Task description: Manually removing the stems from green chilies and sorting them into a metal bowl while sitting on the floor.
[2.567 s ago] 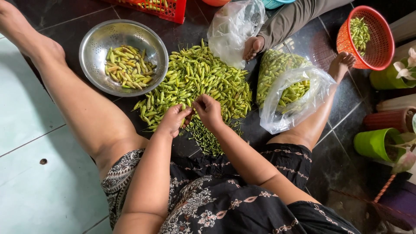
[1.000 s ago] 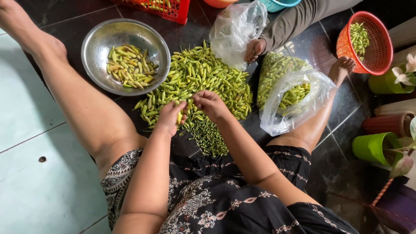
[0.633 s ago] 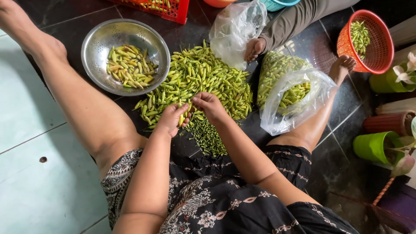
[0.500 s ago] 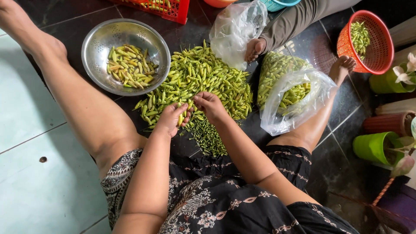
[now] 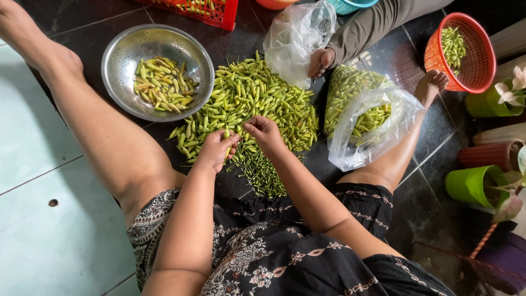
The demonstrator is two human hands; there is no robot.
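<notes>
Two hands meet at the near edge of the green chili pile (image 5: 257,104): the left hand (image 5: 215,150) is closed on one small chili (image 5: 226,135) while the right hand (image 5: 265,133) pinches at its tip — light, firm, smooth-skinned, best held by the body. Beyond the pile lie unlabelled clear plastic bags (image 5: 368,127), a steel colander (image 5: 156,71) left — a stem heap (image 5: 262,172) nearer.

bowl (image 5: 118,49): shiny metal | bags (image 5: 378,129): clear glossy plastic | floor (image 5: 33,142): smooth tile
</notes>
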